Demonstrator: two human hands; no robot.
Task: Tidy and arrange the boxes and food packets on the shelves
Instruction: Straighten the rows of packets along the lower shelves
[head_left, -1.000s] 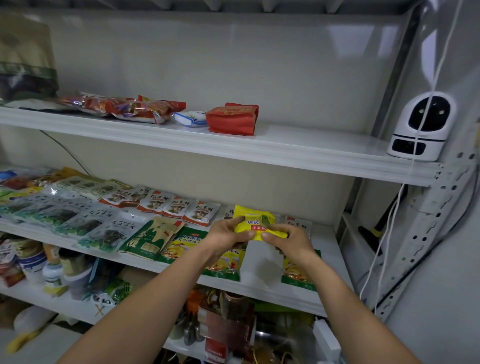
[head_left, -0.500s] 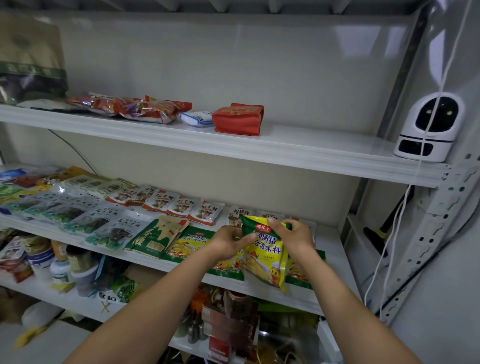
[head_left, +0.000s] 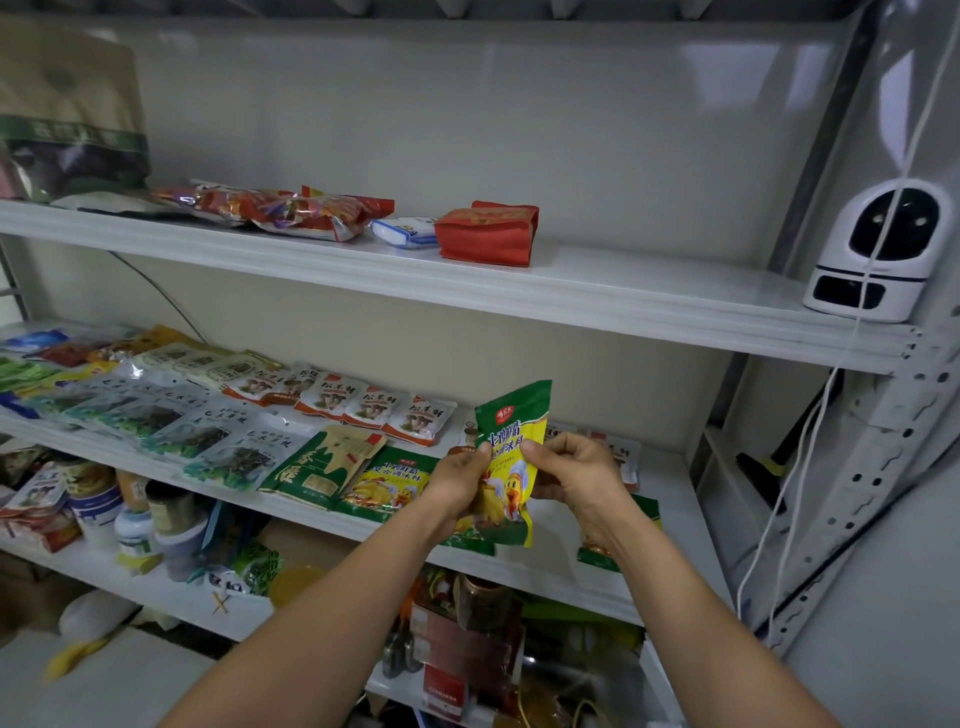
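— What sits at two o'clock?
— A white camera (head_left: 878, 249) with a dark round face and a dark slot below it.
— And the cord?
— A white cord (head_left: 808, 436) crosses its front and hangs toward four o'clock, beside a grey perforated post (head_left: 883, 457).
— Behind that?
— A black tool (head_left: 756, 470) at three o'clock, partly hidden.
— The other side?
— A thin black wire (head_left: 156, 291) curves down the wall at ten o'clock. Jars (head_left: 169, 512) stand close together at eight o'clock.
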